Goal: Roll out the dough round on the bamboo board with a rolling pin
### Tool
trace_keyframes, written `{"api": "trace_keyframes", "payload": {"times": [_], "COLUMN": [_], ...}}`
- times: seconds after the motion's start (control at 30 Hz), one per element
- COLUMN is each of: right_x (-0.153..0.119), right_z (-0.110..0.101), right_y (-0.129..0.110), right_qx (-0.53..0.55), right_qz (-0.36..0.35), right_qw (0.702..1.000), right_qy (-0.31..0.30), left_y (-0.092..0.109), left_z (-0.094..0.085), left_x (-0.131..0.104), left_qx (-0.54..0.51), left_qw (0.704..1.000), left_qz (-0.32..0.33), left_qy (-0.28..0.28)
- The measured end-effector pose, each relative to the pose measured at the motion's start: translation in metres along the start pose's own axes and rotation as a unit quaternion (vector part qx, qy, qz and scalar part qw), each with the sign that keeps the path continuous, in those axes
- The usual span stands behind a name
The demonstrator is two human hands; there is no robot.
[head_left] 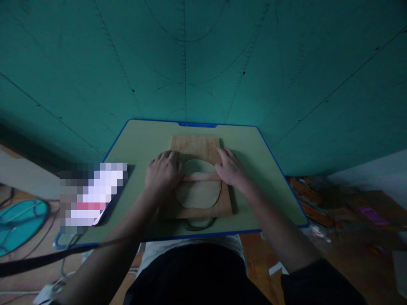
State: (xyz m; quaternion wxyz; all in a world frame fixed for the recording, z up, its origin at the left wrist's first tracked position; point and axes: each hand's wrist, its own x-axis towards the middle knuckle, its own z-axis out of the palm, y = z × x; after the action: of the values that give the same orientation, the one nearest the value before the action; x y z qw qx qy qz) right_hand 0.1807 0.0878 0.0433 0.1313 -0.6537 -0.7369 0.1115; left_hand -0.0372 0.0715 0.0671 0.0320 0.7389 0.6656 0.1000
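A wooden board (195, 144) with a metal handle at its near end lies on the small table. On it is a flat, roundish sheet of dough (197, 195). A rolling pin (201, 176) lies crosswise over the dough. My left hand (164, 170) is closed over the pin's left end, its fingers curled. At the right end my right hand (229, 167) grips the pin, with the fingers bent forward. Both pin ends are hidden under my hands.
The light green table (146, 132) has a blue rim. A blurred-out bright screen (103, 192) stands at its left. Beyond the table rises a green wall (203, 55). Cables and a teal round object (23, 224) are on the floor at the left.
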Motion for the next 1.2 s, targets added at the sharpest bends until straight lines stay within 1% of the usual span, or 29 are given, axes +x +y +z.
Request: {"api": "trace_keyframes", "payload": {"times": [0.07, 0.2, 0.27, 0.33, 0.4, 0.47, 0.57, 0.63, 0.7, 0.73, 0.8, 0.87, 0.9, 0.97, 1.07, 1.1, 1.2], "right_x": [-0.003, -0.03, -0.033, -0.025, -0.013, -0.01, -0.025, -0.039, -0.045, -0.043, -0.036, -0.031, -0.03, -0.035, -0.043, -0.043, -0.033], "right_z": [0.004, 0.012, 0.011, 0.006, -0.002, -0.008, -0.012, -0.012, -0.012, -0.013, -0.014, -0.016, -0.016, -0.015, -0.012, -0.011, -0.013], "right_y": [0.001, 0.004, 0.003, 0.0, -0.005, -0.01, -0.017, -0.019, -0.02, -0.02, -0.019, -0.019, -0.019, -0.018, -0.017, -0.016, -0.016], "right_qx": [0.007, 0.016, 0.021, 0.019, 0.0, -0.03, -0.061, -0.067, -0.064, -0.062, -0.059, -0.057, -0.056, -0.052, -0.045, -0.044, -0.043], "right_qz": [0.005, -0.056, -0.061, -0.038, 0.001, 0.036, 0.059, 0.063, 0.073, 0.078, 0.086, 0.091, 0.092, 0.082, 0.065, 0.066, 0.088], "right_qw": [1.0, 0.997, 0.995, 0.996, 0.997, 0.997, 0.996, 0.996, 0.995, 0.995, 0.994, 0.993, 0.993, 0.994, 0.997, 0.997, 0.995], "right_qy": [0.014, 0.055, 0.071, 0.079, 0.073, 0.056, 0.024, 0.013, 0.006, 0.001, -0.018, -0.042, -0.047, -0.04, -0.009, -0.005, -0.024], "left_y": [-0.001, -0.008, -0.009, -0.007, -0.005, -0.003, -0.004, -0.005, -0.006, -0.005, -0.004, -0.004, -0.003, -0.004, -0.005, -0.004, -0.002], "left_z": [0.001, 0.009, 0.011, 0.009, 0.006, 0.003, 0.004, 0.007, 0.009, 0.01, 0.009, 0.008, 0.007, 0.007, 0.008, 0.008, 0.005], "left_x": [-0.003, -0.023, -0.022, -0.011, 0.002, 0.007, -0.006, -0.017, -0.021, -0.019, -0.012, -0.007, -0.008, -0.013, -0.023, -0.023, -0.015], "left_qx": [-0.002, 0.006, 0.011, 0.013, 0.013, 0.013, 0.006, -0.002, -0.006, -0.005, 0.0, 0.002, 0.004, 0.005, 0.005, 0.004, 0.002], "left_qw": [1.0, 0.997, 0.996, 0.999, 1.0, 1.0, 1.0, 0.999, 0.998, 0.999, 0.999, 1.0, 1.0, 0.999, 0.997, 0.997, 1.0], "left_qz": [-0.002, 0.07, 0.072, 0.046, 0.021, 0.005, 0.011, 0.023, 0.022, 0.018, 0.014, 0.022, 0.029, 0.047, 0.064, 0.061, 0.016], "left_qy": [-0.001, 0.043, 0.047, 0.025, 0.004, -0.007, 0.002, 0.03, 0.051, 0.05, 0.031, 0.009, 0.007, 0.021, 0.052, 0.047, 0.0]}}
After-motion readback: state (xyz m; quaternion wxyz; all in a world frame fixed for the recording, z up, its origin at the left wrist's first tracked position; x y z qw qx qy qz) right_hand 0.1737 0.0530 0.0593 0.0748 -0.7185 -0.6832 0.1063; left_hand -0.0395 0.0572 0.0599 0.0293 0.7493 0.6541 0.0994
